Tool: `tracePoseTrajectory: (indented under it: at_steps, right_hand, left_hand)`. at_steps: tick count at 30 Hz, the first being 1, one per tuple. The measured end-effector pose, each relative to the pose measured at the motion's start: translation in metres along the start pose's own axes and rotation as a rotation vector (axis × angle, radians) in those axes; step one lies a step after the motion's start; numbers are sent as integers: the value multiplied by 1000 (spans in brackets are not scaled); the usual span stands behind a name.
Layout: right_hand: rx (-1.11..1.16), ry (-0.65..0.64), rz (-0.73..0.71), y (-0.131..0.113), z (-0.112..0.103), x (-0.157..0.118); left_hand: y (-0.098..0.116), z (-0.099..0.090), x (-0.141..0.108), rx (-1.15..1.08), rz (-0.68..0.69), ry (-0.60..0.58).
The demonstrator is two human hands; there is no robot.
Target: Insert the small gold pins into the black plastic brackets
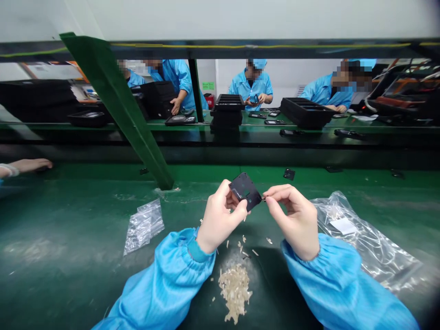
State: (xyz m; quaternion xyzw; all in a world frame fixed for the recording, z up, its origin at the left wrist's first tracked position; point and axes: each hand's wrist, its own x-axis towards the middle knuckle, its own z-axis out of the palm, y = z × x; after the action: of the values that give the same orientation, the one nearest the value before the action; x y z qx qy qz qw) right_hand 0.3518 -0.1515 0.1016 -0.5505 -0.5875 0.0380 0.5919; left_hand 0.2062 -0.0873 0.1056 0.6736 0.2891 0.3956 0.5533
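Note:
A flat black plastic cover (245, 190) with rounded corners is gripped in my left hand (222, 215), thumb on its face and fingers behind. It is tilted above the green bench. Thumb and forefinger of my right hand (295, 217) are pinched at the cover's right corner on a tiny dark piece (264, 199), too small to name. Below my hands lies a heap of small pale beige scraps (235, 291), with several loose ones scattered beyond it. A small dark bit (246, 256) rests among them.
Clear plastic bags (144, 227) lie to the left; a larger clear bag (364, 243) lies to the right. A slanted green post (120, 114) rises ahead. Black parts (289, 174) sit farther back. A co-worker's hand (32, 166) is at far left; people in blue work opposite, among black trays (227, 112).

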Motion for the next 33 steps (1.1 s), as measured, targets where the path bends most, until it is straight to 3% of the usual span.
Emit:
tracePoseTrajectory:
  at_steps: [6, 18, 33]
  right_hand:
    - [-106, 32, -37, -2, 3, -3]
    - [-196, 61, -163, -6, 3, -4]
    - [-134, -94, -163, -13, -5, -1]
  left_hand:
    - [1, 3, -7, 160, 73, 28]
    - [7, 6, -12, 180, 75, 47]
    - [11, -1, -13, 322, 168, 65]
